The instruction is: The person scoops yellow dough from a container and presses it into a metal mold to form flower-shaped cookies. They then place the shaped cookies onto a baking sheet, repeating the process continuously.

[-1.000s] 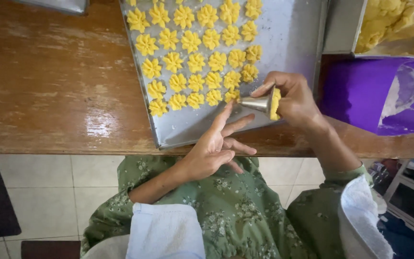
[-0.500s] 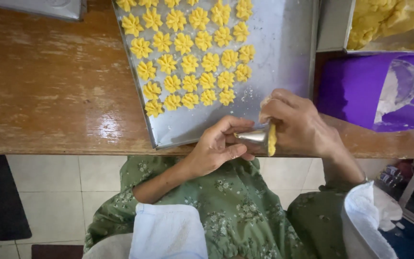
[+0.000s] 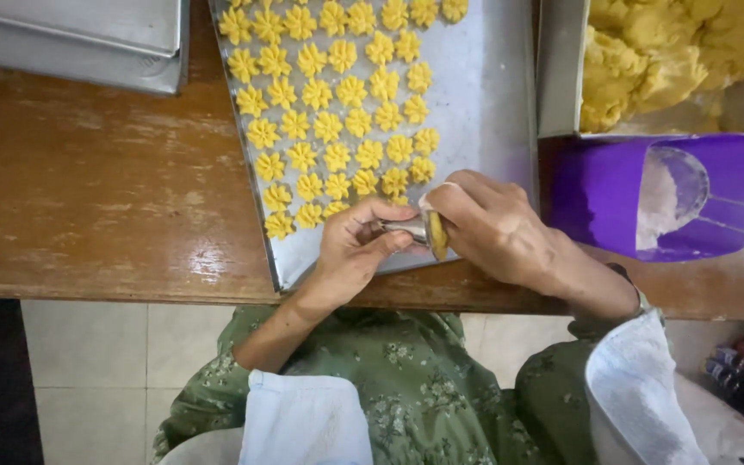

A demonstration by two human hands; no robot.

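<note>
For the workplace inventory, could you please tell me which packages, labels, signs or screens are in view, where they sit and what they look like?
Purple container: on the wooden table, right of the metal baking tray; boxy, open, white powder and a wire strainer inside.
Small bottles: low at the right edge, near the floor; too blurred to describe.
No labels, signs or screens are in view.

Wooden table (image 3: pixel 88 198), purple box (image 3: pixel 613 198), stacked metal trays (image 3: pixel 79 39), dough tub (image 3: pixel 561 77).
</note>
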